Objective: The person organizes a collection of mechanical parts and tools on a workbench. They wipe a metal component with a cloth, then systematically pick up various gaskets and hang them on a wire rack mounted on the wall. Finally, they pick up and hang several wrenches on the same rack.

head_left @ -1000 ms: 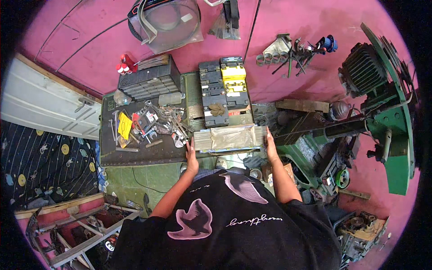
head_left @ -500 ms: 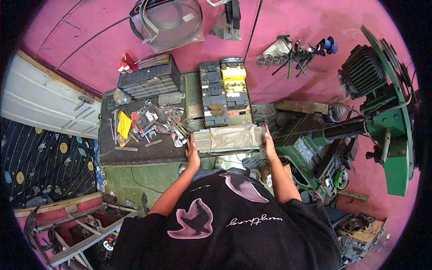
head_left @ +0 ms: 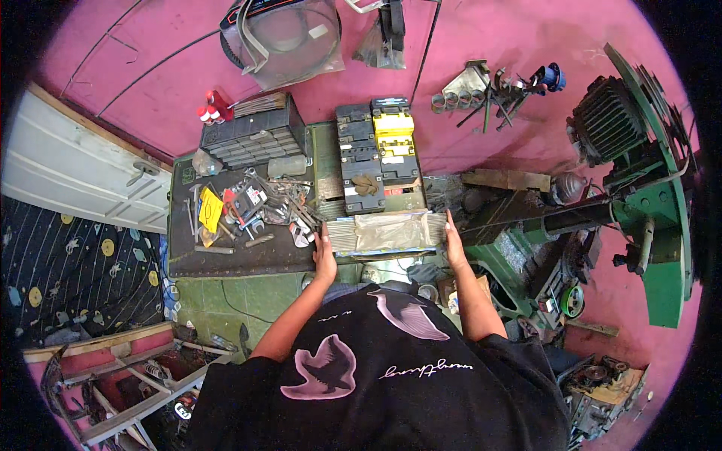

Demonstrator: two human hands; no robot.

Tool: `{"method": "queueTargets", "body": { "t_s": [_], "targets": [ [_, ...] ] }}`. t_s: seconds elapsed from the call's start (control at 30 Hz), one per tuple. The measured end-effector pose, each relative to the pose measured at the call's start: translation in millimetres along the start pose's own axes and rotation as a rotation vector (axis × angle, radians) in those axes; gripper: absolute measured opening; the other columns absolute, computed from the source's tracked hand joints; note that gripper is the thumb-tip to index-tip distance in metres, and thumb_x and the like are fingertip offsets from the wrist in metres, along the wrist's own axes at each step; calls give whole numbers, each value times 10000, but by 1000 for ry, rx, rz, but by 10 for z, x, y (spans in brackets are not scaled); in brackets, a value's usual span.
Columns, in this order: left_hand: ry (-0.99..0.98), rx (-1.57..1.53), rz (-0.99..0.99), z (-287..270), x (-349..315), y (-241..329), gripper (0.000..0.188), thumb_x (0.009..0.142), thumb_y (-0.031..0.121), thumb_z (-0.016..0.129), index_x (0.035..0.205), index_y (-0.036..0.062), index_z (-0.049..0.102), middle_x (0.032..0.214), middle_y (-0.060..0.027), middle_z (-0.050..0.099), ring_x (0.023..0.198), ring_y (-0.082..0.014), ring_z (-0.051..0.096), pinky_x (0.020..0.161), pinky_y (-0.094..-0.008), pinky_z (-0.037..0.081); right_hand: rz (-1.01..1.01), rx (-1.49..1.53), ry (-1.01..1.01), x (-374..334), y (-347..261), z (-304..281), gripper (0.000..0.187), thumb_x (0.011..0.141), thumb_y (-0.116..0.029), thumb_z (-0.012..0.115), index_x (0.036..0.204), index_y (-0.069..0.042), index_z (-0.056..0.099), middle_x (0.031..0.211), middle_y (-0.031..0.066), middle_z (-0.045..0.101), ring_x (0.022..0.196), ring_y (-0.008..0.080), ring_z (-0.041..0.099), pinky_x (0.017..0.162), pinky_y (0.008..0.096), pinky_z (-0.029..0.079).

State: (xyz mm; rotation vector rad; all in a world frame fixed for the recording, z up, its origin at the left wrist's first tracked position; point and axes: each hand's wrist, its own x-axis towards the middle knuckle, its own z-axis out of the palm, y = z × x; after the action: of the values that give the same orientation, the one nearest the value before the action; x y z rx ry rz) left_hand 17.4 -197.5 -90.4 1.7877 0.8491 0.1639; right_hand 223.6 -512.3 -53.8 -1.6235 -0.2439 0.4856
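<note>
A wide, ridged grey bundle (head_left: 342, 236) lies crosswise in front of me, with a wrinkled beige wrap (head_left: 392, 231) around its middle. Its kind cannot be made out. My left hand (head_left: 324, 260) presses against its left end, fingers stretched forward along the side. Against the right end rests my right hand (head_left: 454, 246), fingers also pointing away from me. The bundle is held between the two hands. Just beyond it stand black batteries (head_left: 362, 197) and yellow batteries (head_left: 392, 124) in two rows, with a crumpled brown glove or rag (head_left: 365, 186) on the nearest black one.
On the left, a dark workbench (head_left: 278, 259) carries loose wrenches and tools (head_left: 283, 201), a yellow card (head_left: 210, 209) and a small-drawer cabinet (head_left: 252, 135). A green machine (head_left: 665, 203) with a motor (head_left: 608, 120) stands at right. A metal frame (head_left: 124, 383) lies at lower left.
The whole view has shifted very slightly. Both hands stay at the ends of the bundle, with no clear movement of either.
</note>
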Motion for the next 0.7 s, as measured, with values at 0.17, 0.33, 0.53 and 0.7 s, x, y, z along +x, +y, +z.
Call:
{"method": "queueTargets", "body": {
  "t_s": [0.17, 0.33, 0.53, 0.7],
  "targets": [
    [5, -88, 158, -11, 83, -133, 694, 1041, 581, 106, 1594, 171, 195, 1646, -138, 174, 1525, -372, 61, 1145, -646, 35, 10, -19, -32, 58, 53, -76, 722, 1028, -501, 344, 1572, -41, 225, 1606, 150, 282, 1472, 265, 269, 1196, 329, 168],
    [-17, 161, 140, -106, -26, 233, 675, 1054, 535, 203, 1590, 125, 184, 1656, -77, 172, 1523, -386, 59, 1116, -707, 39, 132, -617, 88, -16, -6, -99, 629, 1034, -476, 324, 1585, -183, 252, 1609, 113, 305, 1493, 329, 224, 1183, 563, 75],
    [-19, 853, 375, -153, -222, 552, 746, 995, 493, 448, 1577, 89, 218, 1665, -70, 139, 1522, -401, 58, 1077, -763, 18, -225, -1374, 119, -245, -434, 202, 632, 987, -414, 437, 1571, -239, 272, 1639, -38, 245, 1528, 317, 110, 1137, 687, -17],
    [-3, 927, 403, -138, -238, 577, 777, 981, 543, 445, 1560, 60, 259, 1657, -81, 163, 1521, -398, 66, 1065, -778, 2, -175, -1440, 81, -296, -332, 376, 660, 980, -474, 435, 1571, -237, 262, 1655, -43, 170, 1526, 338, 86, 1132, 708, -6]
  ]
}}
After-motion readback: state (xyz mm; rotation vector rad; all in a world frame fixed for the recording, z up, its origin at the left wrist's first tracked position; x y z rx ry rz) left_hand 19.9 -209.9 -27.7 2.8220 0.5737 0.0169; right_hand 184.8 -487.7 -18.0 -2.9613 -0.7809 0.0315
